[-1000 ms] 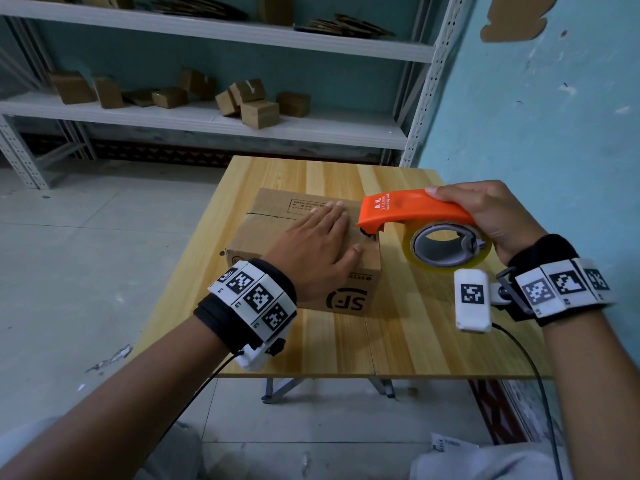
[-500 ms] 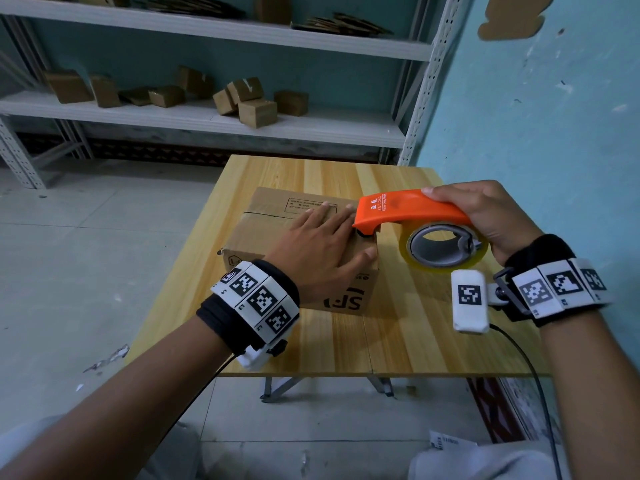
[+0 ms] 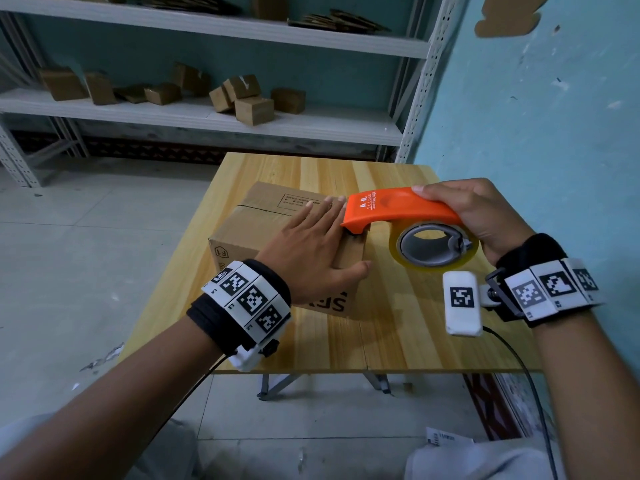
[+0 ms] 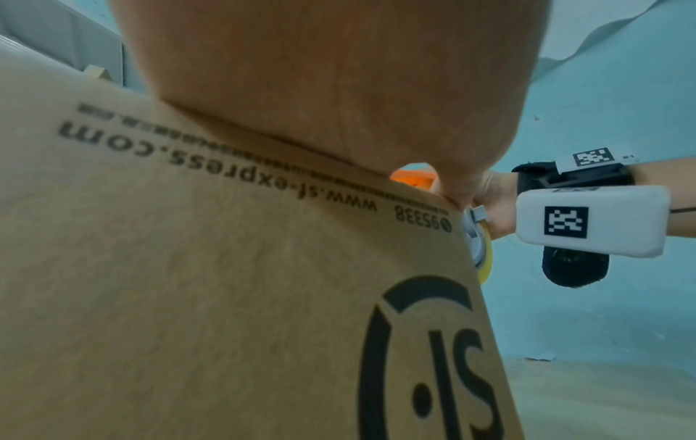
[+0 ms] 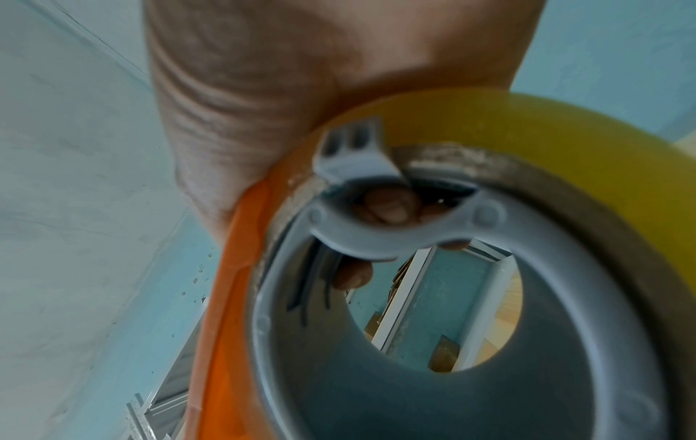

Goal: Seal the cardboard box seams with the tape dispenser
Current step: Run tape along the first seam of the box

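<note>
The left hand (image 3: 313,251) lies flat on top of the cardboard box (image 3: 239,233), fingers straight and together, thumb hooked over the near right top edge. The left wrist view shows the palm (image 4: 324,77) pressed against the box's upper edge above the printed side. The right hand (image 3: 485,216) is clamped around the orange tape dispenser (image 3: 394,207), thumb on top of the handle; in the right wrist view its fingertips (image 5: 388,208) curl inside the grey hub. The dispenser's nose touches the box top at the right edge, directly beside the left hand's fingers. The roll of yellowish tape (image 3: 434,247) hangs off the right side of the box, above the bench (image 3: 415,334). The box sits near the middle of the wooden bench, its top flaps closed with the seam visible. Both wrists carry marker bands. Behind stands a metal shelf (image 3: 311,128) holding several small cardboard boxes (image 3: 252,109); a blue wall (image 3: 554,116) lies to the right.
</note>
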Demonstrator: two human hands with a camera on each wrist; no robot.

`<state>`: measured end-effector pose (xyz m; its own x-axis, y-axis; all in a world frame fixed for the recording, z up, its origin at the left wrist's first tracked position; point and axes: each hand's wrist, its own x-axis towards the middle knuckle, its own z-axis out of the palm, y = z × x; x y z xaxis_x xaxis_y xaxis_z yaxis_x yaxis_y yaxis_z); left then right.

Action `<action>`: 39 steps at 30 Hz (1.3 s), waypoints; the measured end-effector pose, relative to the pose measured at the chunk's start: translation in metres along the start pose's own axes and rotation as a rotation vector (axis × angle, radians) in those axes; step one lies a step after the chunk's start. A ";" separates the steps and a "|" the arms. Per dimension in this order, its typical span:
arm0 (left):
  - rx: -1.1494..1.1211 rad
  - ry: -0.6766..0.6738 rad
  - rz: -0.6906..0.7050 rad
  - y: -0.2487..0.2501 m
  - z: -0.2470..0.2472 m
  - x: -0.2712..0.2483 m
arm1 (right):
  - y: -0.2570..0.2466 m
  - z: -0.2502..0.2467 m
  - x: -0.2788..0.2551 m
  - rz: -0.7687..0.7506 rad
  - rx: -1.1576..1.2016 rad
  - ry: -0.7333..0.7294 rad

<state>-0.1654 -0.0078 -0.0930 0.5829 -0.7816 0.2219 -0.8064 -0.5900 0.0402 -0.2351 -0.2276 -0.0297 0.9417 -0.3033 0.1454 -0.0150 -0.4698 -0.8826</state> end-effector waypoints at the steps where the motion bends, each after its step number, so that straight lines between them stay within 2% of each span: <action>1: -0.010 -0.006 -0.004 0.000 0.000 0.000 | 0.000 0.000 0.000 0.003 0.001 0.001; 15: -0.077 -0.058 -0.005 -0.005 -0.003 0.002 | 0.000 0.000 -0.004 -0.010 -0.027 0.016; 21: -0.098 -0.069 -0.061 -0.002 -0.005 0.001 | 0.000 0.000 -0.004 -0.012 -0.036 0.021; 25: -0.004 -0.054 -0.017 -0.004 0.000 0.002 | 0.001 0.000 -0.004 -0.008 -0.034 0.028; 33: -0.054 -0.026 0.026 -0.006 0.001 0.002 | 0.003 0.000 -0.004 -0.014 -0.040 0.026; 39: 0.042 0.005 0.045 -0.005 0.001 0.003 | 0.003 0.001 -0.006 -0.011 -0.028 0.024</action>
<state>-0.1598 -0.0075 -0.0937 0.5453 -0.8068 0.2272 -0.8271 -0.5620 -0.0106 -0.2402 -0.2261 -0.0339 0.9337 -0.3176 0.1655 -0.0148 -0.4958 -0.8683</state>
